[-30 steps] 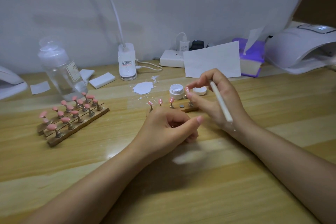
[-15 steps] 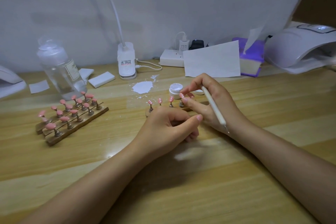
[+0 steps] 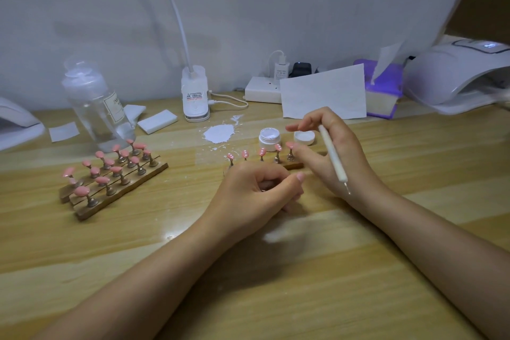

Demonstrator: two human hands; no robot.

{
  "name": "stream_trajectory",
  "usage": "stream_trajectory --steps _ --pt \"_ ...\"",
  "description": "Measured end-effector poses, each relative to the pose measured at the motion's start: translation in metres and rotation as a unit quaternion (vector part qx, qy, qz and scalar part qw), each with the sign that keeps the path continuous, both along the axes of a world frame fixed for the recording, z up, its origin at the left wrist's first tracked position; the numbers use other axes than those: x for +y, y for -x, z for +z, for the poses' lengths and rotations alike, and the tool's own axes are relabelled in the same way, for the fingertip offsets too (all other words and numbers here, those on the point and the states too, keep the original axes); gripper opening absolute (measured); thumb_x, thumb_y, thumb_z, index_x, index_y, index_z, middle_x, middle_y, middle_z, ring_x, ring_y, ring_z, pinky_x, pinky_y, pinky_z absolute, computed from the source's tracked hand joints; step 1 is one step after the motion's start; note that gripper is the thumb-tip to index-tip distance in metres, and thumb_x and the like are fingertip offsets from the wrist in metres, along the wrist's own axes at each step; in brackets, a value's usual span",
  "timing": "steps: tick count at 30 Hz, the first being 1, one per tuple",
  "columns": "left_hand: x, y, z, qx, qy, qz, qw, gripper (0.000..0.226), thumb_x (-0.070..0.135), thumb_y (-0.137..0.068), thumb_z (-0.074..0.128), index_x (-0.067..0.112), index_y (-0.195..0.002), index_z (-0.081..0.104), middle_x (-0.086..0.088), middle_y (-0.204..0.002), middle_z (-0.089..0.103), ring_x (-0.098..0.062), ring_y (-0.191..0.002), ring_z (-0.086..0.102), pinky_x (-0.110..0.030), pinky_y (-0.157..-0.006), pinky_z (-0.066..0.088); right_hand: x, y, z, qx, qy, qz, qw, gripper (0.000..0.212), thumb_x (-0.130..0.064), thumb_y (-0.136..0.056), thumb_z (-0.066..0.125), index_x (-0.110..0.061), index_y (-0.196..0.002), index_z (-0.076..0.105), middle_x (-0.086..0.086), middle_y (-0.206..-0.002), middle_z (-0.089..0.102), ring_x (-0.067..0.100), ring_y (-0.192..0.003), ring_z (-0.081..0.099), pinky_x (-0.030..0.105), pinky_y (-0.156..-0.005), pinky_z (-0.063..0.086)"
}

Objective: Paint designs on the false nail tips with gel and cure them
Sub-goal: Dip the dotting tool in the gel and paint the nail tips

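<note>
Nearest, bare wooden table [image 3: 276,284] is lying open in front of the nail strip [image 3: 294,166], with both forearms crossing it. Just before the strip, the left hand [image 3: 256,190] is resting curled, fingers together, gripping nothing visible. At the strip's right end, the right hand [image 3: 334,157] is clamping a white dotting pen [image 3: 332,156], tip pointing back toward the wrist, while its fingertip is touching the last pink nail tip [image 3: 290,145]; a second ago that post was off the strip, pinched in these fingers. Beyond the strip, the open gel jar [image 3: 269,138] and lid [image 3: 304,137] are sitting close together. Farther right, the curing lamp [image 3: 455,77] is crowding the table's edge.
</note>
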State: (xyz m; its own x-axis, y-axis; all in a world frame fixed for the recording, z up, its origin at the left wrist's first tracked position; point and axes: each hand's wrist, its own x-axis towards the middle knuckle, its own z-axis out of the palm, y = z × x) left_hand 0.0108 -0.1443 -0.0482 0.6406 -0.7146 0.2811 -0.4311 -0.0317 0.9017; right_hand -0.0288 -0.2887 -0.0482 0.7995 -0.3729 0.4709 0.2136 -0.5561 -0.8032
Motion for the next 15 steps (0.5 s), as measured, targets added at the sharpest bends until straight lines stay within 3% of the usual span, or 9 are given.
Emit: stream_trajectory --steps 4,9,15 --pt "-0.001 -0.0014 -0.0024 0.014 0.018 0.061 0.998 0.017 0.012 -0.084 0.06 0.004 -0.073 0.069 0.008 -0.05 0.061 -0.003 -0.047 0.061 -0.022 -0.053 0.052 -0.0043 -0.0005 -0.0009 0.006 -0.073 0.026 0.997 0.032 0.006 -0.081 0.058 -0.023 -0.081 0.044 -0.003 -0.094 0.065 0.012 -0.096 0.057 0.008 -0.071 0.043" --pt "-0.0019 -0.0011 -0.0039 -0.033 -0.001 0.075 0.997 0.016 0.01 -0.086 0.058 0.003 -0.079 0.071 0.008 -0.057 0.065 -0.004 -0.05 0.062 -0.029 -0.056 0.054 -0.0033 -0.0011 -0.0011 0.028 -0.087 0.062 0.994 0.03 0.005 -0.084 0.057 -0.022 -0.08 0.044 0.01 -0.097 0.066 0.013 -0.088 0.06 0.022 -0.076 0.049" --pt "-0.0026 -0.0016 -0.0049 -0.04 -0.017 0.083 0.996 0.015 0.008 -0.085 0.059 0.015 -0.084 0.072 0.028 -0.057 0.062 -0.001 -0.05 0.062 -0.023 -0.06 0.055 -0.0036 0.0019 0.001 0.028 -0.075 0.071 0.994 0.028 0.004 -0.084 0.059 -0.019 -0.08 0.044 0.013 -0.096 0.066 0.025 -0.092 0.061 0.034 -0.084 0.05"
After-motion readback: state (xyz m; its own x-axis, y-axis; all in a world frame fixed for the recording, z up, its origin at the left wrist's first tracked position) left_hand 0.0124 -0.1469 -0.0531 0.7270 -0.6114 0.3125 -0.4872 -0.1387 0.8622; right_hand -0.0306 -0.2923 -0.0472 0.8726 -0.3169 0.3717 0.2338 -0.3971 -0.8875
